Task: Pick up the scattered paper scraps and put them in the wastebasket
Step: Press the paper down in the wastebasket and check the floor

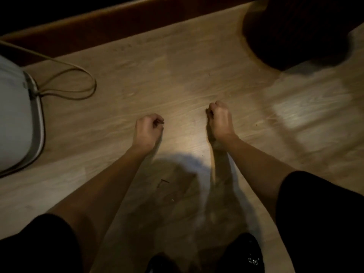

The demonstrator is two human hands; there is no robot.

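Observation:
Both my hands hang over a dim wooden floor [177,75]. My left hand [147,131] is curled into a loose fist, and nothing shows in it. My right hand [219,121] is also closed in a fist with the knuckles up; whether it hides anything I cannot tell. A large dark round object [295,30], perhaps the wastebasket, stands at the top right, well beyond my right hand. A few tiny specks [172,200] lie on the floor near my forearms. No clear paper scrap is visible.
A white appliance [15,119] with a looping cord [78,83] sits at the left edge. A brown baseboard [118,22] runs along the top. Dark slippers or feet [242,255] show at the bottom. A bright light patch [307,113] falls on the floor at the right.

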